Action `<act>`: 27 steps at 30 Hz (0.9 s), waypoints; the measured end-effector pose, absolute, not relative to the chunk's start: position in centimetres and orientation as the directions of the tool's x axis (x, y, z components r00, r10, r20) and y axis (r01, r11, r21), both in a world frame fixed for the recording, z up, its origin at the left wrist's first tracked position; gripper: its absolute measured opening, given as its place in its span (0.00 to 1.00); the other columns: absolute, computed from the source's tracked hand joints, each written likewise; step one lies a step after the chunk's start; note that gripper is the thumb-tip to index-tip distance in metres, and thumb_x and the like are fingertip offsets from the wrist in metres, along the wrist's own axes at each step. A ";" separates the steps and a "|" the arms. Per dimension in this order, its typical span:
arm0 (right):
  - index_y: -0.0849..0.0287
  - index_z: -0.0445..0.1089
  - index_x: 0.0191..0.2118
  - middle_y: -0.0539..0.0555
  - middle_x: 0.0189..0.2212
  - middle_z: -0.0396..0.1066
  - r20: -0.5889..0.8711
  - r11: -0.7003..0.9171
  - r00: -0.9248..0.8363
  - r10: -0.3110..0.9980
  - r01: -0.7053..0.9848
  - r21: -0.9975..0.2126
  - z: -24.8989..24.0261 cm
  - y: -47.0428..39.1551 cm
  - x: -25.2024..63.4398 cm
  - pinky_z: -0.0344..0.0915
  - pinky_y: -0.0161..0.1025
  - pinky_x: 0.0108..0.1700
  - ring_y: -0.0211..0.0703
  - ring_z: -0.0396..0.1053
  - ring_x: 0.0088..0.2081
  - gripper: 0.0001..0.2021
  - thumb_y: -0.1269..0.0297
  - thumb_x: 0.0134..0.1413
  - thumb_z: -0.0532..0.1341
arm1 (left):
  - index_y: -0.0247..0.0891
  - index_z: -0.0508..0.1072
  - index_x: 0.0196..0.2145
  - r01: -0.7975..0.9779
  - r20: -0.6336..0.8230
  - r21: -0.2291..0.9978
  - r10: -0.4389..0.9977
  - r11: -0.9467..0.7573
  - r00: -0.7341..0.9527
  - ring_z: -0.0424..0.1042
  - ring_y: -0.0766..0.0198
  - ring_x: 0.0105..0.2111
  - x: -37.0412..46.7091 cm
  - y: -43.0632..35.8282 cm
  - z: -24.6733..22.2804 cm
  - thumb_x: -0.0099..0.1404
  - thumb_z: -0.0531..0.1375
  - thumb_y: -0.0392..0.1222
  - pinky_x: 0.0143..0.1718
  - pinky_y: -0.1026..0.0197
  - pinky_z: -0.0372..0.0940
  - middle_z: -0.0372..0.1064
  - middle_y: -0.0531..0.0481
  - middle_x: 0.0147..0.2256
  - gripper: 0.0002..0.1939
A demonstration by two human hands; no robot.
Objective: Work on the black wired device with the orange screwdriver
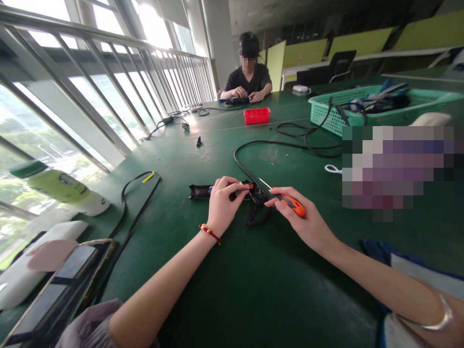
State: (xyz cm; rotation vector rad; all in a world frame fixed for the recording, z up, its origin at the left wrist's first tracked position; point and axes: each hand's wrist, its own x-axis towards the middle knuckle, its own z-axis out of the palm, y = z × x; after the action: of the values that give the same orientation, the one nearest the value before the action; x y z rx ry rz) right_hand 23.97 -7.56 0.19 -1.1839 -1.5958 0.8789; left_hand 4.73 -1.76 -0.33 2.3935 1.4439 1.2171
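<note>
My left hand (pixel 224 195) is closed over a dark, elongated corded device (pixel 199 192) lying on the green table. Its thumb and fingertips pinch together at a small red part (pixel 251 185) on the device, where thin coloured wires show. The fingers cover much of the device's middle. In my right hand (pixel 299 212) is a screwdriver (pixel 293 203) with an orange and black handle, its thin metal shaft pointing up and left, apart from the device. Below the right-hand end of the device, a black loop-shaped part (pixel 256 220) rests on the table.
A black cable (pixel 253 143) runs from the device toward a green basket (pixel 326 118) of tools. Farther off are a red bin (pixel 257 116) and a person (pixel 248 72) working with both hands. A bottle (pixel 65 188), a strap (pixel 136 220) and a phone (pixel 68 275) lie left.
</note>
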 end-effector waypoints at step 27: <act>0.56 0.66 0.45 0.52 0.33 0.73 0.274 0.289 -0.097 0.957 0.215 -0.933 0.0 -7.6 24.3 0.66 0.41 0.43 0.44 0.72 0.38 0.13 0.56 0.58 0.55 | 0.40 0.74 0.35 0.794 0.592 0.084 0.671 -0.602 0.446 0.66 0.64 0.36 4.0 -1.9 0.0 0.65 0.53 0.39 0.38 0.61 0.62 0.68 0.49 0.36 0.09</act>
State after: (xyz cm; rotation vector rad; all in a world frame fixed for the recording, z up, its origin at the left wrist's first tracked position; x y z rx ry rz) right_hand 24.27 -7.60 0.01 -1.1180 -1.5461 0.9208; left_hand 4.04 -1.91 -0.01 2.8413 1.4604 1.0019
